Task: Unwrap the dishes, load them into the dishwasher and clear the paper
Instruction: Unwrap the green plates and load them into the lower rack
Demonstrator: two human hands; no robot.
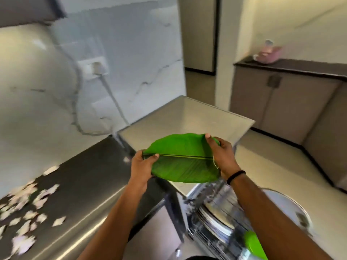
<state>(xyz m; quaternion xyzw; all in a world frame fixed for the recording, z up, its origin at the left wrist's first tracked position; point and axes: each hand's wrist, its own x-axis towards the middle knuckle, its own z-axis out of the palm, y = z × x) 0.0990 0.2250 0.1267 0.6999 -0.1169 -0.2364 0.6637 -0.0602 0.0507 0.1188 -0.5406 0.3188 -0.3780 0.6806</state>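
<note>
A green leaf-shaped plate (180, 162) is held in the air between both hands, above the dishwasher. My left hand (141, 166) grips its left tip, thumb on top. At the plate's right end my right hand (222, 156) holds the rim, fingers curled over the edge. Below, the pulled-out dishwasher rack (216, 222) holds steel and white plates standing on edge. A second green plate (253, 244) shows at the rack's lower right. Several torn paper scraps (28, 207) lie scattered on the dark counter at the left.
The steel dishwasher top (187, 117) sits behind the plate, with a cable (112, 96) running from a wall socket. A round steel lid or bin (293, 212) stands on the floor at right. A low cabinet (281, 98) carries a pink object (268, 53).
</note>
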